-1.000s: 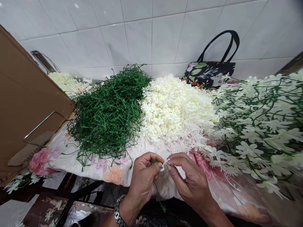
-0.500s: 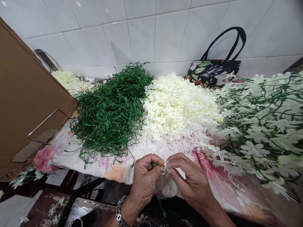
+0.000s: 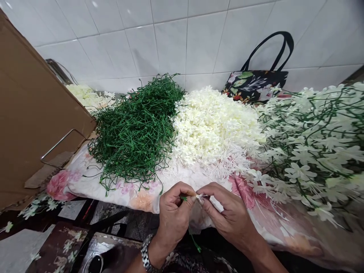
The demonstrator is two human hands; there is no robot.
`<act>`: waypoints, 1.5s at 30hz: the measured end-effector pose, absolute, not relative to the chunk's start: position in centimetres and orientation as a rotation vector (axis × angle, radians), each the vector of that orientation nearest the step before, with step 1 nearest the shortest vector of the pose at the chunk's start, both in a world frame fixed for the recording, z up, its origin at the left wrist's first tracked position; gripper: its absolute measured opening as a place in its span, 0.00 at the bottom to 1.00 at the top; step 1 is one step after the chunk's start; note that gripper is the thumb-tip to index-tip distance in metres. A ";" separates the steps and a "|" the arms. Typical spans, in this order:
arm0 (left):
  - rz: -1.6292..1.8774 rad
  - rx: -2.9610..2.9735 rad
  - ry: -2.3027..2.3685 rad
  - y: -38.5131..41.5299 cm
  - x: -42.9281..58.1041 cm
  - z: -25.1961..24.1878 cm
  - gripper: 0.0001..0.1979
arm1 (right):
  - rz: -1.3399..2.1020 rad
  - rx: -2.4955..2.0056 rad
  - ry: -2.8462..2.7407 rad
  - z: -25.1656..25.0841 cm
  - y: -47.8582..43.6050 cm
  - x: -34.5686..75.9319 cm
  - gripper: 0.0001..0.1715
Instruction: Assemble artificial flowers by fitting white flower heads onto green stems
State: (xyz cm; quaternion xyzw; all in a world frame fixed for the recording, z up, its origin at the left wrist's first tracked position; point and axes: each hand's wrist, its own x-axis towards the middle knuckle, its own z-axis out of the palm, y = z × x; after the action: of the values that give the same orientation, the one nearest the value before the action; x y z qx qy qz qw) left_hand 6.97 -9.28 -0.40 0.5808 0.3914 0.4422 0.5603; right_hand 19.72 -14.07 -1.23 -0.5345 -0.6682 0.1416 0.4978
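Note:
My left hand (image 3: 175, 214) pinches a green plastic flower stem (image 3: 196, 244), whose lower end hangs below the palm. My right hand (image 3: 229, 212) is closed at the fingertips on a small white stamen piece (image 3: 201, 196), right against the left fingertips. The joint between stem and stamen piece is mostly hidden by the fingers. Beyond my hands lie a tangled heap of green stems (image 3: 136, 132) and a mound of cream-white flower heads (image 3: 213, 121). Thin white stamens (image 3: 227, 163) spread along that mound's near edge.
White flowers on green stems (image 3: 307, 148) pile up at the right. A black floral handbag (image 3: 256, 86) leans near the tiled wall (image 3: 167, 41). At left stands a cardboard box (image 3: 36, 113) beside a bent metal wire (image 3: 58, 146). Flowered cloth (image 3: 119, 193) covers the work surface.
The white piece now points to the right between my fingertips, with the right fingers drawn closer around it. My hands stay together in nearly the same place. The view has shifted slightly.

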 end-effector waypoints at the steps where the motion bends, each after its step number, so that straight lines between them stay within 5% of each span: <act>1: 1.036 1.380 0.924 -9.3 6.9 -0.3 0.05 | 0.332 -1.298 -1.615 -1.3 -14.1 19.7 0.06; 12: 0.819 1.316 0.805 -9.3 5.2 -1.0 0.13 | 0.306 -1.347 -1.511 -1.2 -14.4 20.3 0.07; 32: 0.602 1.348 0.980 -8.9 6.7 0.2 0.03 | 0.354 -1.315 -1.499 -0.7 -15.0 20.9 0.07; 45: 0.680 1.144 0.849 -9.8 7.4 -1.1 0.10 | 0.298 -1.362 -1.534 -1.0 -15.0 21.1 0.07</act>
State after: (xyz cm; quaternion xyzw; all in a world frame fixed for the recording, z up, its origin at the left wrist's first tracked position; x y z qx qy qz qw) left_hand 7.45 -9.85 -1.05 0.5144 0.3818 0.3058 0.7044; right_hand 21.08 -15.01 -0.99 -0.5656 -0.6368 0.1239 0.5092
